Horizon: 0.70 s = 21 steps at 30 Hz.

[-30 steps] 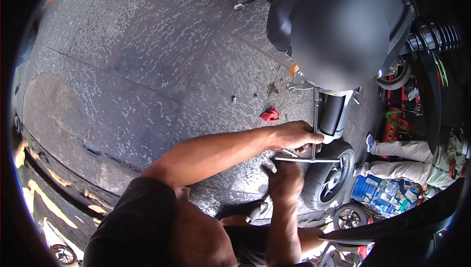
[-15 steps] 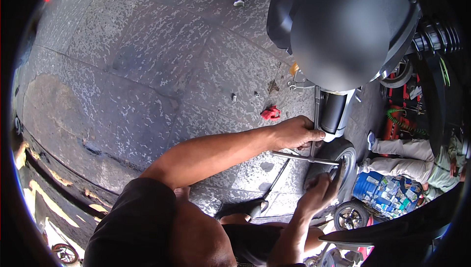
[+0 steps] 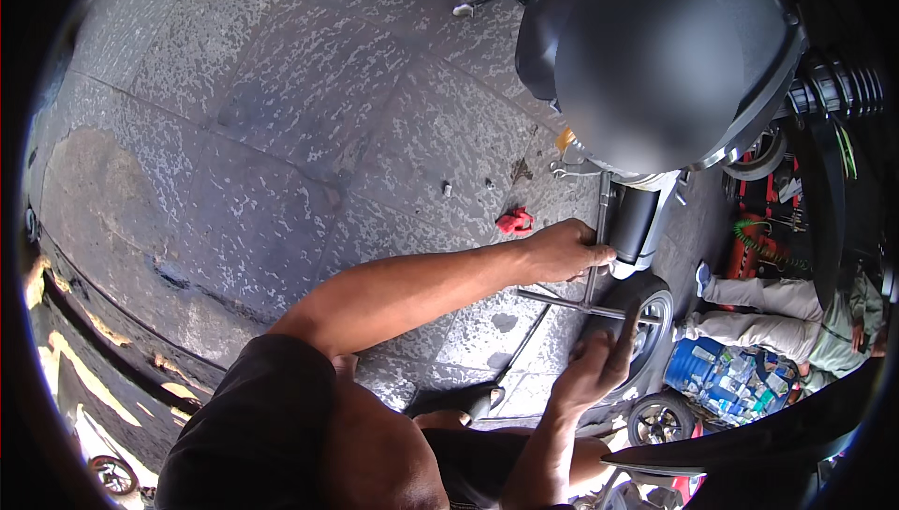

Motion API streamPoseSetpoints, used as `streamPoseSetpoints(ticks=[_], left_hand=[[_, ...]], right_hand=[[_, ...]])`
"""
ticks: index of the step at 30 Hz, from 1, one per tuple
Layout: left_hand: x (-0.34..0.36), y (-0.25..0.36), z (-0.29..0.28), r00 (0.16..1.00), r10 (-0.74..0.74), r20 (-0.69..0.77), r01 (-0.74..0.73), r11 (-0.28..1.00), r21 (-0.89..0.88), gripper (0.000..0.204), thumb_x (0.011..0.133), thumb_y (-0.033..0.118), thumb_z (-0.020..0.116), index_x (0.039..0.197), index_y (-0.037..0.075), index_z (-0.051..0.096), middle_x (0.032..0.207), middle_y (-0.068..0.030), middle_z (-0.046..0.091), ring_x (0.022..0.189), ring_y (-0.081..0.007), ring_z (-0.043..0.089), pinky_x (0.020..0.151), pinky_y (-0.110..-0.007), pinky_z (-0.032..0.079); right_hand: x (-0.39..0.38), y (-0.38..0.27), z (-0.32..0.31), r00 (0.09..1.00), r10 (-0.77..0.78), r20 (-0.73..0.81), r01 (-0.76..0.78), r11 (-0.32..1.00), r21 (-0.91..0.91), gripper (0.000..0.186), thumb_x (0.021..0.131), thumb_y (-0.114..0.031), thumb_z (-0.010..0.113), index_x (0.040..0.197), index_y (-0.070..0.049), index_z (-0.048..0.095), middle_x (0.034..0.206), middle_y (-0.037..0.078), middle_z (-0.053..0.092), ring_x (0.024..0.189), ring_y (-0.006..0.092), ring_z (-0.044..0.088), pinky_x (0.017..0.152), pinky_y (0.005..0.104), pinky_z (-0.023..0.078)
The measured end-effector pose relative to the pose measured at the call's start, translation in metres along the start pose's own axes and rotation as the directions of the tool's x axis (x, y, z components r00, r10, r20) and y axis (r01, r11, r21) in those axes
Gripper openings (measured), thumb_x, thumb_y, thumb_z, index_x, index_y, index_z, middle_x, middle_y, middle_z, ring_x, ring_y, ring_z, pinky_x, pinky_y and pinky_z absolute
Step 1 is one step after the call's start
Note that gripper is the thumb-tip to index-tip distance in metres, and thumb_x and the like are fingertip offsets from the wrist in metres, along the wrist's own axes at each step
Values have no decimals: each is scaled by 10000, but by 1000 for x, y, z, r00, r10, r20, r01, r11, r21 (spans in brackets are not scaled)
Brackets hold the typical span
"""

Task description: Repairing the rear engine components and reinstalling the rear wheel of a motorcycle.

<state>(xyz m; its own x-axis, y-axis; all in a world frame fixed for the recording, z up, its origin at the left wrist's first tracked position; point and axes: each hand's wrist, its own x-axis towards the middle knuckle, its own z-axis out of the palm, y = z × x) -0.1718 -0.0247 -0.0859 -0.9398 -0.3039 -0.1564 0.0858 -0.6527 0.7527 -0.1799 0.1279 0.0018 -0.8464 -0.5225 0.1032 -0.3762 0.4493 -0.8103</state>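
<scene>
Head view: slim steel cross wrench [image 3: 592, 278] (left hand [image 3: 560, 250] gripping)

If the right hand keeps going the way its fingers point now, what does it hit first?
The right hand points up and right, toward the horizontal bar of the metal cross wrench, then the scooter wheel behind it. The bar looks first in line, though depth is hard to judge. The left hand grips the wrench's upright bar.

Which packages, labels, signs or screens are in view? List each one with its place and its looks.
Blue crate: on the ground at lower right, beside the small wheel; boxy, bright blue.
Small packets: heaped in and beside the crate; flat, blue, white and green.
No signs or screens show.
</scene>
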Motion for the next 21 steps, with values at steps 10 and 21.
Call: streamPoseSetpoints(ticks=[10, 21], left_hand=[[8, -2, -2, 1000, 12, -8, -12, 999, 39, 361, 962, 335, 580, 819, 11, 651, 571, 17, 470, 524, -74, 422, 482, -267, 330], [15, 4, -2, 1000, 16, -25, -16, 1000, 0, 392, 952, 352, 586, 808, -7, 653, 595, 12, 501, 543, -79, 427, 515, -283, 355]], right_hand=[[13, 10, -4, 994, 113, 10, -113, 993, 24, 630, 843, -38, 424, 1465, -15, 328, 606, -49, 381, 526, 53, 334, 469, 232, 287], [37, -5, 21, 790, -499, 357, 601, 513, -613, 832, 707, -174, 771, 1421, -33, 368, 1092, 195, 555, 965, 340, 548, 958, 464, 383]])
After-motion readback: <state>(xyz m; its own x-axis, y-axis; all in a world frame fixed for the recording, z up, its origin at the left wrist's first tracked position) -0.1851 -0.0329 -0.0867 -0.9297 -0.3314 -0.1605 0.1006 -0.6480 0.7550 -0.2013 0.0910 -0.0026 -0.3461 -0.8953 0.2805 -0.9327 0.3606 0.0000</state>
